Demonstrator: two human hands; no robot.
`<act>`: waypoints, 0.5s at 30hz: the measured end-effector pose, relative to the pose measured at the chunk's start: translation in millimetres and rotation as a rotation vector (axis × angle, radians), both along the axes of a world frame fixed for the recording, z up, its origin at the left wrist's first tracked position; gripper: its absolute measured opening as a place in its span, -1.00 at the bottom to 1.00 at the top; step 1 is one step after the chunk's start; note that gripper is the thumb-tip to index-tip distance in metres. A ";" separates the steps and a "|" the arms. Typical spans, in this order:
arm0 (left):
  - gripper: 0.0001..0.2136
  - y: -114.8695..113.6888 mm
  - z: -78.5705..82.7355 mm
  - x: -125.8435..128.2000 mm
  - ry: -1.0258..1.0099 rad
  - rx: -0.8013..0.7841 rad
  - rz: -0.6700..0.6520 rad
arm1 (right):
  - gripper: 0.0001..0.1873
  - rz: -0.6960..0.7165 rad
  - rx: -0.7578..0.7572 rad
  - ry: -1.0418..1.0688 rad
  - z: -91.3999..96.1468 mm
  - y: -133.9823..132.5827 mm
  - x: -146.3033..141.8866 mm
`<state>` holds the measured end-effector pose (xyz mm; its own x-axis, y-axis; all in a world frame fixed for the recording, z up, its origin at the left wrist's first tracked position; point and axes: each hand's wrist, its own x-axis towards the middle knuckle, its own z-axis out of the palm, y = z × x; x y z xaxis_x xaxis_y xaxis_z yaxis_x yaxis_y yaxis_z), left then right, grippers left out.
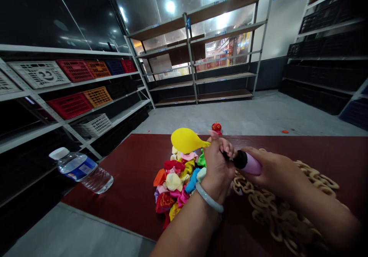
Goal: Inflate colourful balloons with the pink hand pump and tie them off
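A partly inflated yellow balloon [186,140] points away to the left, its neck pinched in my left hand [216,163]. My right hand [270,168] is wrapped around a balloon pump [252,163] with a light purple body and a black end. That black end reaches into my left hand, and my fingers hide where it meets the balloon. Below and left of my left hand lies a pile of uninflated balloons [174,182] in many colours. Tan ring-shaped pieces [267,207], heaped and linked-looking, spread under my right forearm.
A water bottle [83,168] with a white cap stands at the left of the dark red table [126,153]. A small red patterned ball-like object [216,127] is beyond the far edge. Shelves with coloured crates [76,70] line the left; a metal rack [191,57] stands behind.
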<state>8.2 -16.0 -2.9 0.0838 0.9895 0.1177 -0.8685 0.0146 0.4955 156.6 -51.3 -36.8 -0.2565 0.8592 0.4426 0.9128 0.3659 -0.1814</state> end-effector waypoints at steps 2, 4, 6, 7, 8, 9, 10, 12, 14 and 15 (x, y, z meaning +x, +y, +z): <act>-0.44 8.1 2.1 -9.6 -0.032 0.009 -0.007 | -0.52 -0.010 -0.016 -0.022 0.1 1.8 5.1; -0.45 19.3 4.4 -23.1 -0.067 -0.023 0.041 | -0.51 -0.020 -0.034 -0.030 1.0 4.1 14.6; -0.45 30.1 7.4 -38.2 -0.085 -0.051 0.090 | -0.51 -0.031 -0.056 -0.041 2.9 6.5 27.3; -0.46 34.4 9.3 -45.4 -0.093 -0.057 0.113 | -0.51 -0.040 -0.067 -0.047 4.2 7.6 33.9; -0.46 37.6 11.4 -51.9 -0.102 -0.058 0.132 | -0.53 -0.049 -0.075 -0.051 5.6 8.6 40.3; -0.47 39.6 13.5 -57.3 -0.114 -0.056 0.150 | -0.53 -0.053 -0.084 -0.052 7.0 9.3 46.2; -0.47 40.7 15.5 -61.2 -0.123 -0.053 0.164 | -0.54 -0.051 -0.092 -0.052 8.3 9.8 51.2; -0.47 40.5 17.6 -63.9 -0.128 -0.049 0.178 | -0.55 -0.044 -0.102 -0.056 10.4 10.3 58.4; -0.47 38.6 16.3 -59.6 -0.121 -0.040 0.182 | -0.55 -0.045 -0.110 -0.074 11.3 9.9 61.0; -0.46 37.2 14.3 -55.1 -0.117 -0.034 0.182 | -0.55 -0.053 -0.113 -0.085 11.3 9.4 60.3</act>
